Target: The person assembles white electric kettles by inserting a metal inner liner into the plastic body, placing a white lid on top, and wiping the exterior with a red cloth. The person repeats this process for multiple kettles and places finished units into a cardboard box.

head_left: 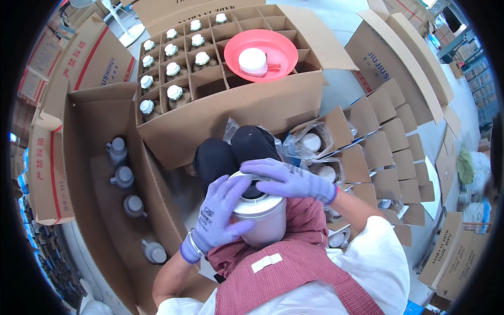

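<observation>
A whitish round pot point(261, 229) stands upright on my lap, with a white ring-shaped top and a dark opening in its middle. My left hand point(214, 214), in a purple-grey glove, cups the left side of its rim, thumb low against the wall. From the right, my gloved right hand point(294, 181) lays its fingers across the far rim, over part of the opening. Both hands grip the top between them. Beyond my knees, a pink basin point(231, 59) rests on a divided carton; it holds a white round lid point(252, 61) and small red pieces point(273, 67).
Several white-capped bottles point(174, 92) fill compartments of the divided carton point(231, 113). At left, a deep carton point(79, 157) contains several grey-white handled jugs point(124, 177). Open cartons with flaps point(388, 152) and plastic-wrapped white-lidded items point(311, 142) are close on my right.
</observation>
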### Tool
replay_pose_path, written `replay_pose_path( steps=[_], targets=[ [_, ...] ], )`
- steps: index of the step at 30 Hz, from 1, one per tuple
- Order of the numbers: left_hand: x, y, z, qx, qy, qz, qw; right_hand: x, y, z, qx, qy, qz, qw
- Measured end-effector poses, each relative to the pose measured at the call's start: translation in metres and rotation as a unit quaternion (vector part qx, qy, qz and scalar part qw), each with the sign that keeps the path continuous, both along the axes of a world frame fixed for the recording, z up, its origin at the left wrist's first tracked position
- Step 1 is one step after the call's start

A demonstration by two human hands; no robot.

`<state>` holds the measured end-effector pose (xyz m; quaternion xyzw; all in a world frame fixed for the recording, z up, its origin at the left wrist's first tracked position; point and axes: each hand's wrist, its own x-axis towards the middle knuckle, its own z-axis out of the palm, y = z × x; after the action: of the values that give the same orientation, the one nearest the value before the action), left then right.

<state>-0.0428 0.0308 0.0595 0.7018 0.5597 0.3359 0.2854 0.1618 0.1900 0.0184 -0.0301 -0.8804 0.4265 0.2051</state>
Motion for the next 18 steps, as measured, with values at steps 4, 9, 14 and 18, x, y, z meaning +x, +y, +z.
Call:
replay_pose_path(
  steps=[4, 9, 14, 18],
  targets=[
    [0.023, -0.007, -0.068, -0.092, -0.377, 0.113, 0.915, 0.075, -0.014, 0.080, 0.010, -0.235, -0.175, 0.956],
    [0.053, -0.029, -0.084, -0.391, -0.403, 0.153, 0.813, 0.154, -0.039, 0.055, -0.181, -0.480, -0.194, 0.836],
    [0.039, -0.020, -0.077, -0.433, -0.515, 0.145, 0.726, 0.131, -0.067, 0.011, -0.117, -0.102, -0.290, 0.944],
    [0.049, -0.033, -0.052, -0.267, -0.334, 0.135, 0.894, 0.163, -0.060, 0.023, -0.419, -0.396, -0.147, 0.804]
  ],
)
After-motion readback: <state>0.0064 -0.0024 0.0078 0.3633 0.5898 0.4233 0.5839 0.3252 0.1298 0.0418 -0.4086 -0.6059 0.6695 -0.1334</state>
